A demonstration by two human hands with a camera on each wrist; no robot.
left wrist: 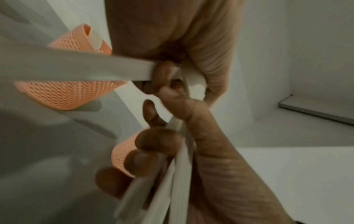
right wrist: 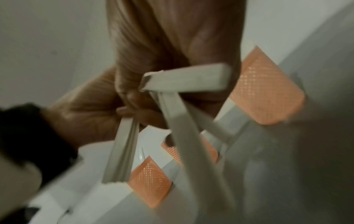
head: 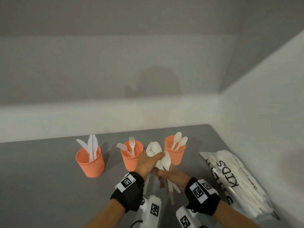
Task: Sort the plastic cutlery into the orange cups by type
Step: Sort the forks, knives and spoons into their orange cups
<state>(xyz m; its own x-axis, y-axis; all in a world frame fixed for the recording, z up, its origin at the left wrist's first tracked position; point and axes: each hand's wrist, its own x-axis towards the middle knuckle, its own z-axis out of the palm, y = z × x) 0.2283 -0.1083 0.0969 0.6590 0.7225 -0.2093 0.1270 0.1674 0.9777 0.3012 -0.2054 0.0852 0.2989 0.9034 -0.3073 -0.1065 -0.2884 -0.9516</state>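
Three orange mesh cups stand in a row on the grey table. The left cup (head: 90, 163) holds white knives, the middle cup (head: 130, 159) holds forks, and the right cup (head: 175, 151) holds two spoons. In front of the middle and right cups, both hands hold one bundle of white spoons (head: 156, 149). My left hand (head: 148, 162) grips the bowl ends from above. My right hand (head: 169, 176) curls round the handles (head: 171, 190) below. In the left wrist view the right hand's fingers (left wrist: 153, 145) wrap the handles (left wrist: 180, 181). Crossed handles (right wrist: 184, 80) fill the blurred right wrist view.
A white plastic bag (head: 238, 183) printed "KIDS", with more cutlery inside, lies at the right of the table (head: 41, 186) near the side wall. A white wall rises just behind the cups. White camera mounts sit under both wrists at the bottom edge.
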